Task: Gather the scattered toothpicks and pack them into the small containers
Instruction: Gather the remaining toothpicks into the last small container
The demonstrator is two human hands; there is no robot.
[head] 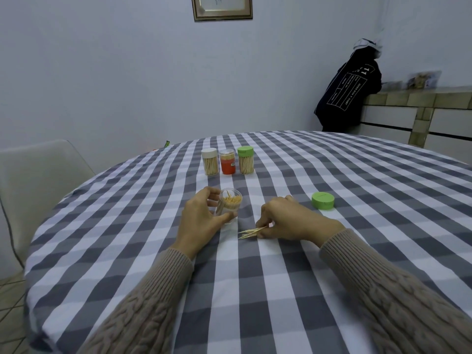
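The open clear container (229, 206) is taken as the landmark. It is held tilted by the left hand (201, 221), whose fingers and thumb are curled round its wall; toothpicks are seen standing inside it. Just to its right, low on the cloth, a small bundle of toothpicks (251, 232) is pinched by the curled fingers of the right hand (283, 221), the tips fanning toward the container. Further right of the container, beyond the right hand, a green lid (322, 200) lies flat on the cloth, apart from everything else.

Behind the container, three closed containers are lined up side by side: a white-lidded one (210, 162), an orange one (227, 162) with a clear top, and a green-lidded one (246, 160). Open cloth is left between this row and the container, and wide open cloth lies to the right of and nearer than the hands.

The round table (357, 251) is covered by a grey and white checked cloth, whose edge curves away left of the container. A pale chair (38, 180) stands at that left edge. Far behind and right of the container, a person in a dark jacket (347, 93) leans on a tiled counter (421, 98). White print is visible on the jacket, with "11" readable; the rest is too small to read. A framed picture (222, 7) hangs on the pale wall.
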